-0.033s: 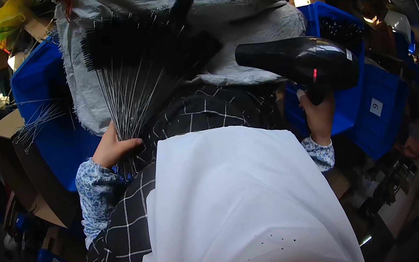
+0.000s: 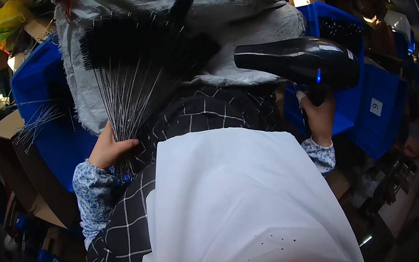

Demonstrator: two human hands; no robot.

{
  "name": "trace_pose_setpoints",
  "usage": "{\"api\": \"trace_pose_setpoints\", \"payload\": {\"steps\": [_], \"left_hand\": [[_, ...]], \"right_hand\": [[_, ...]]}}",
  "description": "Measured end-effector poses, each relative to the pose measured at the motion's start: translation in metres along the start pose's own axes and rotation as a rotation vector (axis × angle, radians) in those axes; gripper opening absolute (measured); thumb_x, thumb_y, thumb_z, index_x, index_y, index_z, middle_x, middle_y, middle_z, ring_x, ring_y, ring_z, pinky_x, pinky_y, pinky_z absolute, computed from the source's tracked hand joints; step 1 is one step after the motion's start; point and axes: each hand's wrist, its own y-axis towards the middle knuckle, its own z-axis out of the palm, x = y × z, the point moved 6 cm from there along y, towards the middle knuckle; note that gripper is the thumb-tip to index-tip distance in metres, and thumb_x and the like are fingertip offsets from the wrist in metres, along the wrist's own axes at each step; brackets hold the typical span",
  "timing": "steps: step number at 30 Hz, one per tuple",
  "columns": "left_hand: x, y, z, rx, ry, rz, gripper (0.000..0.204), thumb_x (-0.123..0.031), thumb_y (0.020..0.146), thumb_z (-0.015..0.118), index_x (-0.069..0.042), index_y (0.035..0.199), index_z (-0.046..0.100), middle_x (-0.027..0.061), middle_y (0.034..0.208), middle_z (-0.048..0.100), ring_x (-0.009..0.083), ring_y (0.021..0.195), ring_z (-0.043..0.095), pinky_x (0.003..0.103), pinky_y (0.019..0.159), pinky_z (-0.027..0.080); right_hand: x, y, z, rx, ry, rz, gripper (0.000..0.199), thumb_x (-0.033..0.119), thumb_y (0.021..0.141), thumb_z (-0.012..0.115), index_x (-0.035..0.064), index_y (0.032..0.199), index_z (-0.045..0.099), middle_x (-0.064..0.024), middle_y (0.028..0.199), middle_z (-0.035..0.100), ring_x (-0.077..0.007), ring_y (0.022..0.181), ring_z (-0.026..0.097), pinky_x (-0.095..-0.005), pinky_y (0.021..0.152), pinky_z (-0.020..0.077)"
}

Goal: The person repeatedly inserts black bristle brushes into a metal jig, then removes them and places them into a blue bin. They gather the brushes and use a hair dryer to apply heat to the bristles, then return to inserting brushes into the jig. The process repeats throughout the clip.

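Single head view, looking steeply down, close over the lap

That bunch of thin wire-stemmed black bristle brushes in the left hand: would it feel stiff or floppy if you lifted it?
The bunch of thin wire-stemmed black bristle brushes would probably feel springy rather than stiff: the thin stems fan apart above the left hand. It likely weighs little, since one hand holds it upright. Loose stems could slip out, as nothing visible ties them.

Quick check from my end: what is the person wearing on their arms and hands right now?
Both hands are bare, no gloves. The left hand comes out of a blue-and-white floral sleeve gathered at the cuff. The right hand has the same floral cuff at the wrist. Over the upper arms lies a black garment with thin white checks.
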Motion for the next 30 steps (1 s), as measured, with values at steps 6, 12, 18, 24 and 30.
{"api": "trace_pose_setpoints", "payload": {"steps": [6,12,18,24,30], "left_hand": [[0.002,-0.012,-0.04,0.048,-0.009,-0.265,0.062,-0.007,0.064,0.062,0.002,0.117,0.033,0.0116,0.097,0.053,0.0167,0.085,0.052,0.028,0.08,0.041],[0.022,-0.005,0.007,0.182,-0.322,-0.332,0.06,-0.009,0.06,0.067,0.0,0.111,0.038,0.01,0.094,0.054,0.0181,0.088,0.052,0.029,0.08,0.041],[0.026,-0.003,0.007,0.177,-0.483,-0.349,0.054,-0.009,0.056,0.068,-0.001,0.103,0.043,0.0092,0.081,0.055,0.0174,0.073,0.055,0.028,0.071,0.044],[0.036,-0.032,-0.021,0.163,-0.592,-0.298,0.051,-0.008,0.051,0.068,0.002,0.097,0.049,0.0107,0.074,0.057,0.0172,0.06,0.055,0.028,0.058,0.047],[0.04,-0.053,-0.023,0.201,-0.765,-0.063,0.06,-0.006,0.05,0.064,0.001,0.105,0.04,0.0143,0.069,0.049,0.0205,0.054,0.052,0.028,0.049,0.044]], "right_hand": [[-0.003,-0.003,0.002,0.131,0.019,0.147,0.025,0.01,0.066,0.064,-0.0016,0.083,0.051,-0.009,0.07,0.055,-0.0147,0.055,0.054,-0.0254,0.052,0.0423],[0.014,-0.003,0.015,0.09,0.033,0.019,0.027,0.009,0.067,0.066,-0.0027,0.084,0.049,-0.0065,0.065,0.052,-0.0116,0.051,0.049,-0.024,0.048,0.039],[0.018,0.002,0.022,0.14,0.09,0.11,0.024,0.013,0.068,0.067,-0.0006,0.082,0.052,-0.0051,0.067,0.055,-0.0139,0.059,0.053,-0.0261,0.057,0.0423],[0.007,0.001,0.011,0.201,0.467,0.087,0.026,0.014,0.067,0.067,-0.0002,0.085,0.056,-0.0068,0.071,0.058,-0.0131,0.065,0.054,-0.0251,0.062,0.0431],[-0.011,0.004,-0.018,0.072,0.632,0.123,0.031,0.014,0.066,0.068,0.0007,0.09,0.054,-0.0064,0.077,0.055,-0.0133,0.063,0.052,-0.0261,0.057,0.043]]}}
